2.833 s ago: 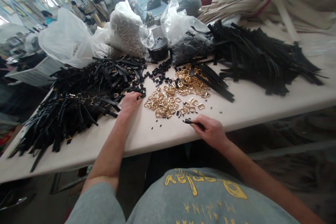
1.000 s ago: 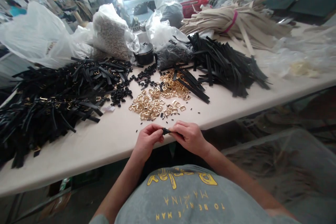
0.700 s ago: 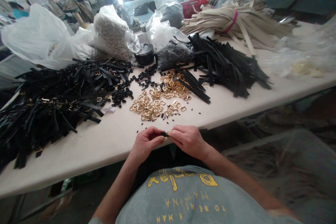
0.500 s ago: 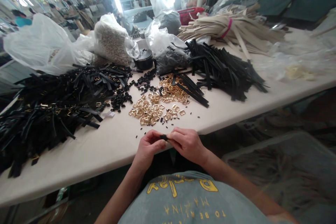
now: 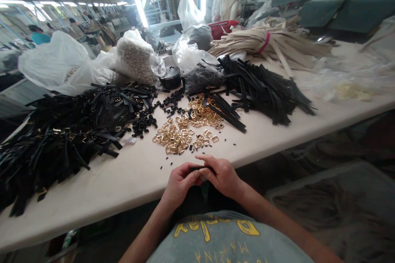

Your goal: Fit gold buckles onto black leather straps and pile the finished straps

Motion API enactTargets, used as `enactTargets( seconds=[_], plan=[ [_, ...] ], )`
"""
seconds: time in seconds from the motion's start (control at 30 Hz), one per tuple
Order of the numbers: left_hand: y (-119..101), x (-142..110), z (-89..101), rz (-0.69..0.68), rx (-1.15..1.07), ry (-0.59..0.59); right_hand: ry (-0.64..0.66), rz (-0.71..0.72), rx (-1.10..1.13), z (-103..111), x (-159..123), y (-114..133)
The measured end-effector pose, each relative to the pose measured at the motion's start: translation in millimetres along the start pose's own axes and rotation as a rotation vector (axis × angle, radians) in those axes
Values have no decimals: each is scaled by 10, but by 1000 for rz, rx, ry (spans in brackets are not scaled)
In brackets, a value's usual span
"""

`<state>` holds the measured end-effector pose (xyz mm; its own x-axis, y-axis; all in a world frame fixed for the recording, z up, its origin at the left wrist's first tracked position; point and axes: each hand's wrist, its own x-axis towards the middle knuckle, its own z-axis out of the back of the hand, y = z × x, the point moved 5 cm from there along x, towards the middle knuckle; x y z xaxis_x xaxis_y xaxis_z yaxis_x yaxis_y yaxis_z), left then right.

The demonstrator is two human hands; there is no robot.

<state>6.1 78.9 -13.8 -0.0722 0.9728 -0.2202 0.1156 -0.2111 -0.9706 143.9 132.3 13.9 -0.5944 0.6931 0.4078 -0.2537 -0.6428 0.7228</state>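
My left hand (image 5: pixel 182 183) and my right hand (image 5: pixel 222 176) meet at the front edge of the table. Between them is a black strap (image 5: pixel 195 168), largely covered by the fingers. The left thumb and fingers pinch it; the right thumb and fingers close on it too, with the right index finger stretched out past it. Just beyond lie gold buckles (image 5: pixel 174 136) in a loose heap and small black loops (image 5: pixel 143 125). Whether a buckle sits on the held strap is hidden.
Finished-looking black straps with buckles (image 5: pixel 68 131) cover the left of the table (image 5: pixel 129 181). Plain black straps (image 5: pixel 268 90) and a tied beige bundle (image 5: pixel 247 43) lie right. Plastic bags (image 5: pixel 134 55) and a round black tin (image 5: pixel 170 78) stand behind. A person (image 5: pixel 226 2) stands across the table.
The camera view has tilted up slightly. My right index finger has lifted and stretched out, and my hands have drawn closer together over the black strap.
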Motion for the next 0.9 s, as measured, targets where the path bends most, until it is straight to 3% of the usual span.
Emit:
enactTargets(
  seconds=[0.13, 0.27, 0.43, 0.53, 0.67, 0.8, 0.9],
  plan=[
    [-68, 27, 104, -83, 215, -67, 110, -59, 72, -5, 40, -69],
    [-186, 84, 135, -138, 362, -49, 202, -132, 67, 37, 88, -137],
    [-314, 262, 68, -214, 520, 57, 150, -135, 63, 139, 126, -235],
    [-458, 499, 59, -339, 664, 92, 54, -229, 205, 140, 113, -410],
    [-718, 967, 135, -555, 899, 18, -39, -393, 414, 90, 65, -619],
    [-823, 1447, 272, -569, 1080, -105, -48, -424, 468, 82, 53, -637],
    [-825, 1669, 328, -539, 1181, -184, -29, -418, 471, 83, 54, -623]
  ],
)
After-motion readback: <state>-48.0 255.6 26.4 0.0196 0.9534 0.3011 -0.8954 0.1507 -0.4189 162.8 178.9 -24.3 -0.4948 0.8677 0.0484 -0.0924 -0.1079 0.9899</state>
